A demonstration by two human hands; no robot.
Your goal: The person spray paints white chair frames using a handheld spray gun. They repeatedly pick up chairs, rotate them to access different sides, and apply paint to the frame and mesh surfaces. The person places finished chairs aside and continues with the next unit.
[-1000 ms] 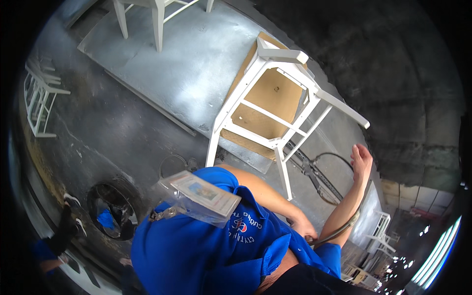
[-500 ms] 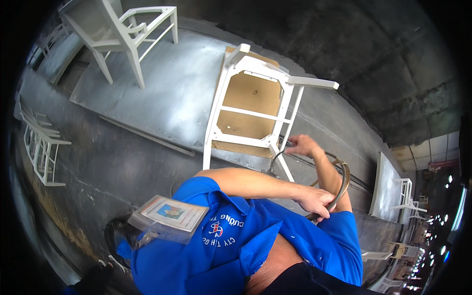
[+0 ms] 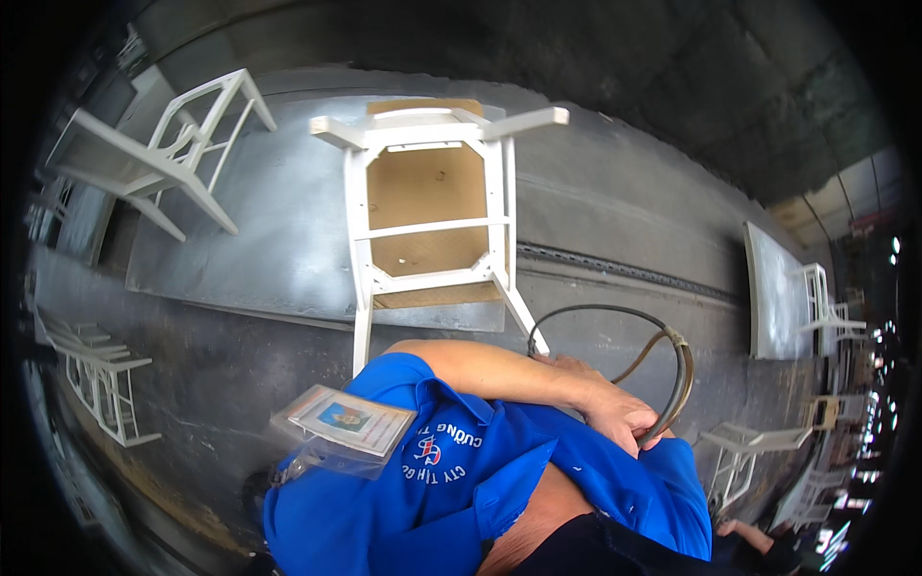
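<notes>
My left arm crosses in front of my blue shirt, and my left hand point(image 3: 624, 415) is closed around a looped hose point(image 3: 685, 370). The hose arcs up and over to the left, and its dark thin end reaches down beside my right hand point(image 3: 572, 364). Only the top of my right hand shows above the left forearm; its fingers are hidden. Just ahead, a white chair frame point(image 3: 357, 206) has its legs pointing outward. Behind its open seat frame lies a brown cardboard sheet point(image 3: 427, 202). One chair leg ends close to my right hand.
A grey metal-topped platform point(image 3: 288, 259) is under the cardboard. Another white chair point(image 3: 192, 154) stands on it at left. White chair frames point(image 3: 101, 379) stand at far left, with another chair point(image 3: 744, 446) at right. A chain track point(image 3: 624, 272) crosses the floor. Another person's arm point(image 3: 749, 534) shows lower right.
My right hand has dropped from beside the chair leg to behind my left forearm. The hose loop has widened. The view has turned, so the chair appears more upright and further left.
</notes>
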